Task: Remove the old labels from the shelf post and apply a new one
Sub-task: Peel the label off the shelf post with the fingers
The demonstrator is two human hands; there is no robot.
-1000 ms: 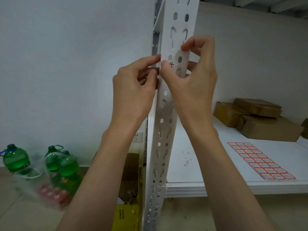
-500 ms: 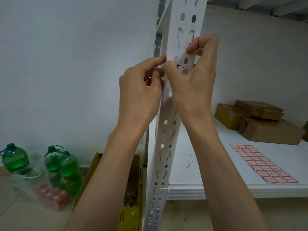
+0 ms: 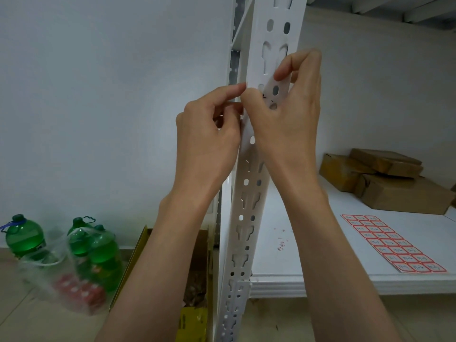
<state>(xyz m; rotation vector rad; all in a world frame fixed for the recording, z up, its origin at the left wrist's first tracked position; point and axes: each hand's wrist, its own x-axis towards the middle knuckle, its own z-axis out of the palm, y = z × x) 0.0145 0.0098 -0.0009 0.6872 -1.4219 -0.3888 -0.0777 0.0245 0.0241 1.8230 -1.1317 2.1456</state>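
Label: thin translucent film on the post, partly lifted, pinched between right hand thumb and forefinger. Judged light, limp, tear-prone; best held at its freed upper edge. Left hand, just beside the right, curls its fingers at the post's edge; contents unclear. Black marks on film illegible; sheet, below right, likewise.

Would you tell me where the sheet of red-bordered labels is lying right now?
The sheet of red-bordered labels lies flat on the white shelf board, lower right of the head view, in front of the brown cardboard packages.
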